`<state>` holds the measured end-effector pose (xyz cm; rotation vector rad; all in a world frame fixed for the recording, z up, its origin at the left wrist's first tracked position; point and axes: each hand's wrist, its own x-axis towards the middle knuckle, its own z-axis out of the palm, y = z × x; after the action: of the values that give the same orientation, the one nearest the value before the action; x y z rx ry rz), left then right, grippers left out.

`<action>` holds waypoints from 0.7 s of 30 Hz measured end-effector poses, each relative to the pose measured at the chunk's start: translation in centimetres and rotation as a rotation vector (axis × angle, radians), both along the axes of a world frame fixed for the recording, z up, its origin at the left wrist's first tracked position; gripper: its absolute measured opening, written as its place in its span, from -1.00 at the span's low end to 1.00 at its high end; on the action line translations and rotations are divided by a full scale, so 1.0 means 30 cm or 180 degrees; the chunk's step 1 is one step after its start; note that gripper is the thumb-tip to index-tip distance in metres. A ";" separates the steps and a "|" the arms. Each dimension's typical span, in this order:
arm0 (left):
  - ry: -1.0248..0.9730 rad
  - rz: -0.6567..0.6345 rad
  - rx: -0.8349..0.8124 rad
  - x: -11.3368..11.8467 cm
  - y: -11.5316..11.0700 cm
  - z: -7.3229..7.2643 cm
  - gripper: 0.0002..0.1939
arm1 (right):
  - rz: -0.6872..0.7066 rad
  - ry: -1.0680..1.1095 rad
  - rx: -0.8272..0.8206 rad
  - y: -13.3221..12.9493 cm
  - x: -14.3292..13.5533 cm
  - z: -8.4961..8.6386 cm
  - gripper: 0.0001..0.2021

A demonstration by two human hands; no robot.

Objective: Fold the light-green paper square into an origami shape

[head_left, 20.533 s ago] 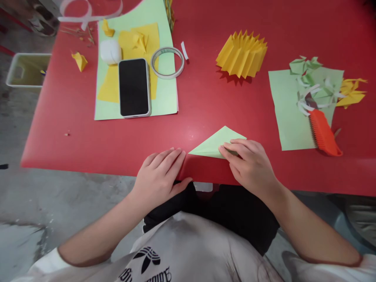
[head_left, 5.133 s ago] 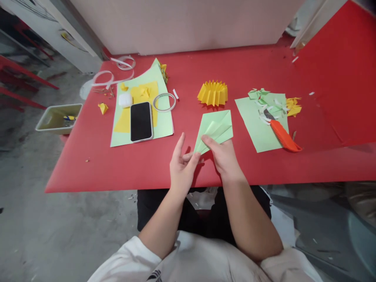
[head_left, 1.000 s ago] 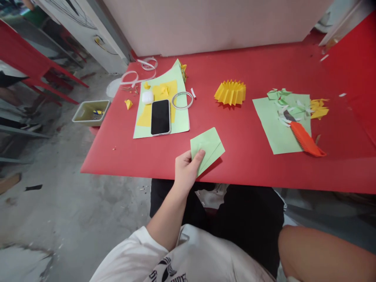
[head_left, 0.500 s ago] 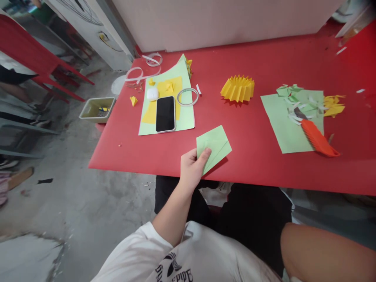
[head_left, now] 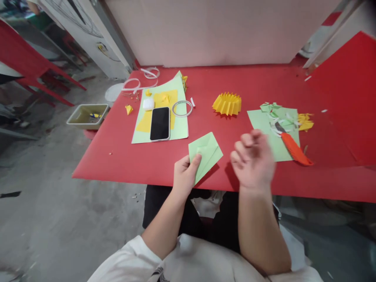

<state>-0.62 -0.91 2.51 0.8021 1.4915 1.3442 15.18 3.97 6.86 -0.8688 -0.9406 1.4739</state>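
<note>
A folded light-green paper (head_left: pixel 208 152) is pinched by my left hand (head_left: pixel 185 172), its thumb on top, near the table's front edge. My right hand (head_left: pixel 253 159) is raised over the table to the right of that paper, fingers curled and blurred by motion; whether anything is between them cannot be made out. Beyond the hands stands a pleated yellow paper (head_left: pixel 227 104). To the right, an orange-handled knife (head_left: pixel 296 149) lies partly on a green sheet (head_left: pixel 261 119) with green scraps, beside yellow folded pieces (head_left: pixel 305 122).
On the red table's (head_left: pixel 117 156) left, green and yellow sheets carry a phone (head_left: pixel 160 123), a white case (head_left: pixel 149 103) and a tape ring (head_left: pixel 174 109). White strips curl behind them. A bin (head_left: pixel 88 116) is off the left edge; a wall (head_left: pixel 211 31) borders the back.
My right hand has come into view over the table. My left hand still holds the green paper. The whole view has shifted, with table objects appearing slightly lower and further left.
</note>
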 end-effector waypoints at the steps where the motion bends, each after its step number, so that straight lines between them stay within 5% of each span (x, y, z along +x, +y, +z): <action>1: -0.0022 0.0058 0.0006 -0.004 0.002 0.002 -0.66 | -0.0078 0.0204 -0.0035 0.001 -0.021 -0.005 -0.82; 13: -0.0110 0.0171 0.0023 -0.016 0.022 0.012 -0.66 | 0.0202 0.0501 -0.0261 0.013 -0.069 -0.058 -0.71; 21: -0.0058 0.0306 0.0130 -0.008 0.026 0.019 -0.68 | -0.0482 0.0157 -0.0314 0.017 -0.084 -0.083 -0.71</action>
<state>-0.88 -0.13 3.09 0.7501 1.5090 1.4537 12.66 4.46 4.38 -0.9504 -0.7540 1.4138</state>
